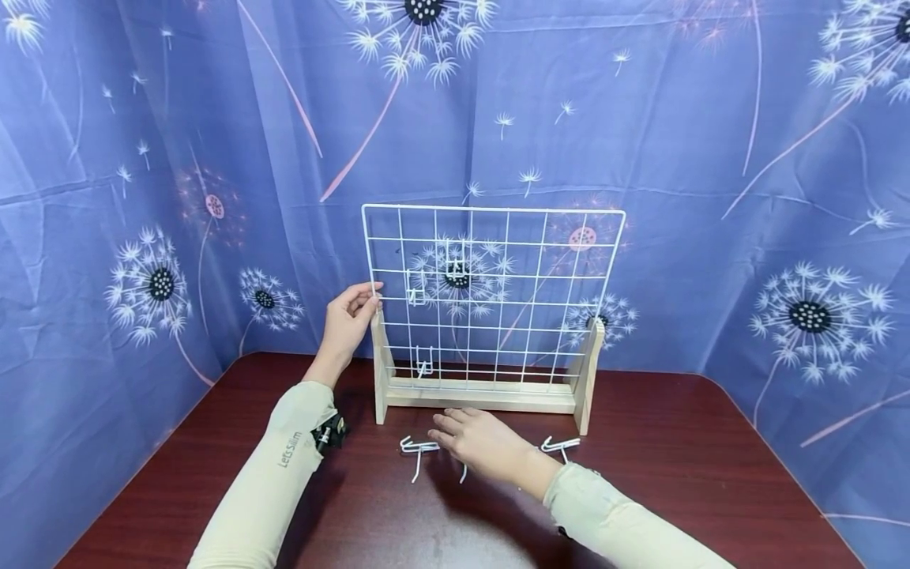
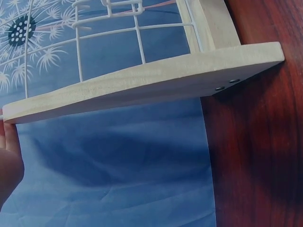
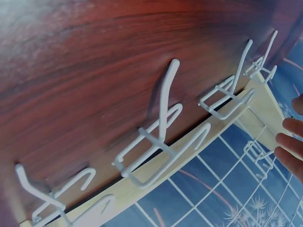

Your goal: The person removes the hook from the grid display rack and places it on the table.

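A white wire grid (image 1: 494, 209) stands upright in a wooden stand (image 1: 483, 404). My left hand (image 1: 346, 322) pinches the grid's left edge just above the stand's left post, seen also in the left wrist view beside the wooden side piece (image 2: 151, 75). Three white wire hooks hang on the grid's left part, among them a low hook (image 1: 424, 367). My right hand (image 1: 486, 444) hovers over the table in front of the stand, fingers loosely extended and holding nothing. Several loose hooks lie in a row beneath and beside it, including a left hook (image 1: 418, 447) and a nearer hook (image 3: 164, 99).
A dark red wooden table (image 1: 384, 521) carries the stand and the loose hooks. Behind and at both sides hangs a blue curtain (image 1: 569, 158) with dandelion prints, close to the table's back edge.
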A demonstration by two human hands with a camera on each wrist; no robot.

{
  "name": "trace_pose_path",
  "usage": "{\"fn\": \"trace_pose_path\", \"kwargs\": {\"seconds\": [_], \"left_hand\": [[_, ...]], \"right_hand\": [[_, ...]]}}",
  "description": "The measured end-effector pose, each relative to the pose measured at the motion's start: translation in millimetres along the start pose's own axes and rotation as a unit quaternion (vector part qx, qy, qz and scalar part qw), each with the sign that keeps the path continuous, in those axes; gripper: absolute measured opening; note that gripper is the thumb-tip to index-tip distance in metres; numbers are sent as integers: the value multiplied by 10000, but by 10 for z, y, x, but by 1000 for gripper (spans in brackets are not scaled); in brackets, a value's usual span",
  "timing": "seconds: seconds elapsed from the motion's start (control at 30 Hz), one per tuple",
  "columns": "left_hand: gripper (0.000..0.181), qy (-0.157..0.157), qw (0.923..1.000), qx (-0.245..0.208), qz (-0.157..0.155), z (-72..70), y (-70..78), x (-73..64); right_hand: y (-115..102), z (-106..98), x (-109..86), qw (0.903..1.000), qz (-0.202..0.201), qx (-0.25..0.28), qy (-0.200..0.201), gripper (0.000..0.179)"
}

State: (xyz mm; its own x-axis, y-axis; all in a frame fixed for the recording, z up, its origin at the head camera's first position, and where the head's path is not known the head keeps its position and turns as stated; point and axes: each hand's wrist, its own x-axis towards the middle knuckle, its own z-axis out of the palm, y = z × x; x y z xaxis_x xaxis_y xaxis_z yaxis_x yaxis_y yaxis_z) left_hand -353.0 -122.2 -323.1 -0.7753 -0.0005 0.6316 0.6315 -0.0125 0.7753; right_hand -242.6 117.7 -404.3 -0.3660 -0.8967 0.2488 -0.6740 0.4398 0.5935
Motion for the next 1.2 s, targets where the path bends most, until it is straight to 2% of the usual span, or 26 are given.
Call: {"fn": "trace_pose_path", "kwargs": {"seconds": [0.23,0.4,0.53,0.67,0.8,0.93,1.03,1.2], "left_hand": [[27,-47,9993,-367,-66,-7,-27,4],[27,-12,9991,-420,-31,-5,-49,4],[27,12,9992,-394,-5,2,-54,2],[27,-18,9993,-366,-16,-5,-58,2],[27,-95,9994,-343,14,-10,-64,4],[27,-117,9995,-299,51,-13,-62,1],[27,-119,9995,-287,57,-12,-57,-3],[27,-146,9995,-285,73,-10,-49,1]], "right_hand": [[54,27,-63,9994,107,212,269,39],[147,27,-71,9967,343,517,525,35],[286,-16,-33,9901,660,742,989,35],[445,-73,19,9785,1021,905,1545,34],[582,-145,55,9624,1341,1166,2055,31],[703,-229,85,9423,1582,1394,2600,31],[788,-291,108,9244,1839,1472,2999,31],[904,-409,168,8892,2422,1629,3524,29]]}}
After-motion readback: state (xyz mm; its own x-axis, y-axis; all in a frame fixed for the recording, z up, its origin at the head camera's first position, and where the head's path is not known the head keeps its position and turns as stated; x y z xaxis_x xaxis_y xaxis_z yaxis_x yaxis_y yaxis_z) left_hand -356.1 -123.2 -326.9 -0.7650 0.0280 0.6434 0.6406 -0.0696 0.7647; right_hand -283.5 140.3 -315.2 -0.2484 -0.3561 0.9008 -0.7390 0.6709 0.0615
